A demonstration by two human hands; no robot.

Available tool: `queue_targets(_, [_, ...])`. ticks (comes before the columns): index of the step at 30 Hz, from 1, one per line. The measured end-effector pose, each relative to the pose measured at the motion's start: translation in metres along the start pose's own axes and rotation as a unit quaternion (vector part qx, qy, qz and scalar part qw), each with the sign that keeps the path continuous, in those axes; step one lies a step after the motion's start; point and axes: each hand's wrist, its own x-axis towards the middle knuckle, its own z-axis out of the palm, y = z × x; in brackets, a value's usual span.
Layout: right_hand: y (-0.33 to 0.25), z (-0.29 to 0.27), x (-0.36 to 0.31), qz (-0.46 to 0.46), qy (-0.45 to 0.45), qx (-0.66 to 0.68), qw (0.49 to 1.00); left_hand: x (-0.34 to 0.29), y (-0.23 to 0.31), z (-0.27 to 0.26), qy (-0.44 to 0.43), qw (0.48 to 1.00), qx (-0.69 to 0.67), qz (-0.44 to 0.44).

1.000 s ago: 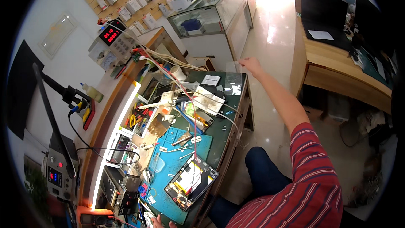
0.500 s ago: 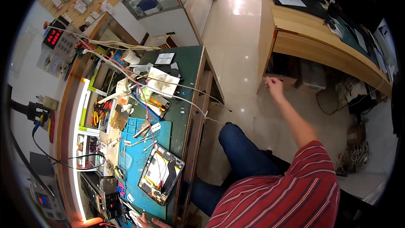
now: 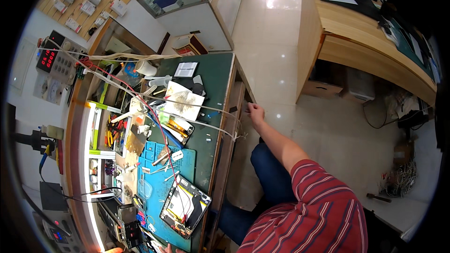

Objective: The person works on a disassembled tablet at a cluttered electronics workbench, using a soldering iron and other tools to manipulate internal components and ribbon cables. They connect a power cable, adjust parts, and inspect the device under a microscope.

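Note:
My right hand (image 3: 255, 114) is raised just off the bench's front edge, its fingers closed in a pinch. Whatever they may hold is too small to make out. Close by its left side hang the loose ends of a pale cable (image 3: 234, 136). Only the fingertips of my left hand (image 3: 168, 249) show at the lower edge, spread apart beside the bench front. Above them an opened tablet (image 3: 185, 206) lies tilted on a blue work mat (image 3: 159, 194), its inside parts exposed. A thin red lead (image 3: 165, 143) runs down to it.
Tweezers (image 3: 165, 168) and small tools lie on the mat. Several hand tools (image 3: 115, 129) fill a rack along the lit shelf. A power supply (image 3: 56, 54) with red digits stands far left. A wooden desk (image 3: 370, 58) is at right, with tiled floor (image 3: 272, 70) between.
My right hand has swung left from near the wooden desk to the bench's front edge. The view has shifted slightly. My left hand stays low, showing less of itself.

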Motion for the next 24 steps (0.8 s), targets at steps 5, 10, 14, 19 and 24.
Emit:
queue_targets(5, [0.043, 0.012, -0.032, 0.048, -0.059, -0.162, 0.984, 0.013, 0.016, -0.002, -0.009, 1.0, -0.011, 0.008])
queue_targets(10, [0.021, -0.051, -0.072, 0.073, -0.18, -0.258, 0.946, -0.005, 0.014, -0.015, -0.001, 0.999, -0.002, -0.045])
queue_targets(14, [0.013, -0.133, -0.065, 0.014, -0.177, -0.328, 0.928, 0.001, 0.004, -0.001, 0.046, 0.996, -0.069, 0.014])
queue_targets(19, [-0.033, -0.167, -0.151, 0.133, -0.299, -0.262, 0.908, -0.016, -0.009, -0.004, 0.098, 0.989, -0.106, 0.032])
queue_targets(24, [-0.057, -0.189, -0.21, -0.074, -0.287, -0.444, 0.846, -0.056, -0.056, 0.025, 0.051, 0.974, -0.219, -0.025])
